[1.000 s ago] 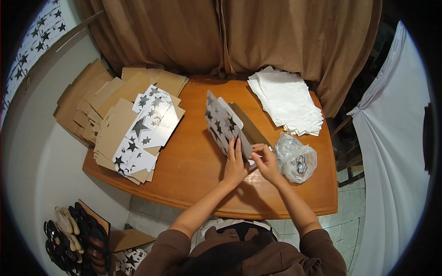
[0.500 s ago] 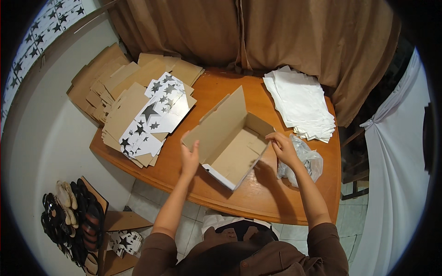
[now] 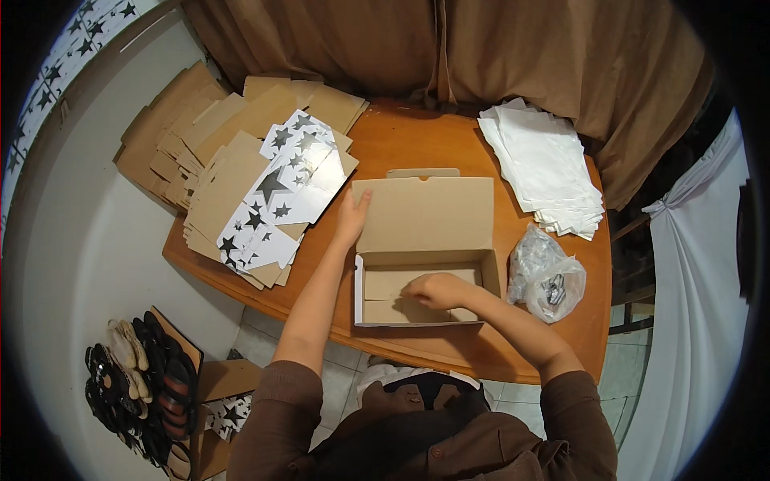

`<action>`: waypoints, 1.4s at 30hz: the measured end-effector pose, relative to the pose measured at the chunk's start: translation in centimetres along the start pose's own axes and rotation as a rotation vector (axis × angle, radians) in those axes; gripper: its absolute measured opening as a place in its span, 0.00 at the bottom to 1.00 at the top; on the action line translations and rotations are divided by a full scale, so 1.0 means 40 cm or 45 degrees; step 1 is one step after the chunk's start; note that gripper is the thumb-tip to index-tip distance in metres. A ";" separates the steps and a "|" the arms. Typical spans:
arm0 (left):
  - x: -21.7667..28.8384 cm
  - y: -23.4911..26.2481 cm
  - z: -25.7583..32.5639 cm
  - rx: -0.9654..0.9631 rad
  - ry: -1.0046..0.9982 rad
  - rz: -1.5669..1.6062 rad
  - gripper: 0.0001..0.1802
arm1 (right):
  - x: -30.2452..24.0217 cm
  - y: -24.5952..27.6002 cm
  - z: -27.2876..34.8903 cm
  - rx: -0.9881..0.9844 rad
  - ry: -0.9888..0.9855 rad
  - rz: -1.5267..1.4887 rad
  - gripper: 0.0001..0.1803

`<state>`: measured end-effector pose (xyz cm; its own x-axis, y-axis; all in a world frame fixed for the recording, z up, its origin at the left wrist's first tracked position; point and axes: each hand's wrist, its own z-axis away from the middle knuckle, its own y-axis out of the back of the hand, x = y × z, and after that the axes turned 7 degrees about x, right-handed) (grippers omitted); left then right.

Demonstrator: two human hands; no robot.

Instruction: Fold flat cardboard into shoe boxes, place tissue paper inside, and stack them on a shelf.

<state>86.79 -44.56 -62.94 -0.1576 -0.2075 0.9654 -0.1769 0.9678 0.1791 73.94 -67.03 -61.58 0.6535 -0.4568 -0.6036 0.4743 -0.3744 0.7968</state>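
A shoe-box-shaped cardboard box (image 3: pixel 425 212), brown inside with a white outer edge, sits near the table's front edge with its lid raised. My left hand (image 3: pixel 353 218) grips the lid's left side, fingers behind the board and thumb at the front. Inside the box, my right hand (image 3: pixel 437 290) is curled over the bottom panel, by a slit or flap seam there. Its fingertips are hidden under the hand, so anything in them is out of sight.
Flat cardboard blanks (image 3: pixel 212 172) are stacked at the left, one star-printed blank (image 3: pixel 277 188) on top. White paper sheets (image 3: pixel 545 164) lie at the back right. A clear plastic bag (image 3: pixel 549 276) stands right of the box. Shoes (image 3: pixel 140 377) fill a rack at lower left.
The box has turned square to me and come down onto the table near the front edge. My right hand has gone from its right wall to the inside. The left keeps the lid.
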 end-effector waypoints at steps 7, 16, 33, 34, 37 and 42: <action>-0.010 0.043 0.007 -0.179 0.298 -0.473 0.34 | 0.006 -0.153 -0.183 -0.570 -0.115 0.301 0.27; -0.032 0.249 0.222 -0.698 0.609 -0.102 0.28 | 0.007 -0.122 -0.273 -0.434 -0.390 0.317 0.25; 0.069 0.212 0.248 -0.940 -0.004 -1.231 0.12 | 0.012 0.030 -0.458 -0.067 0.409 1.083 0.10; 0.064 0.208 0.257 -0.947 -0.008 -1.230 0.12 | 0.013 0.030 -0.456 -0.066 0.401 1.081 0.10; 0.053 0.197 0.275 -0.818 -0.083 -1.272 0.08 | -0.005 0.037 -0.452 -0.035 0.399 1.018 0.10; 0.126 0.186 0.257 -0.938 0.072 -1.402 0.18 | -0.003 0.016 -0.389 0.052 0.220 0.994 0.11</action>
<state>74.70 -39.85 -58.69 -0.2287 -0.9397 0.2541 0.3827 0.1533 0.9111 83.36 -54.65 -60.57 0.8713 -0.4691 0.1438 -0.1778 -0.0287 0.9837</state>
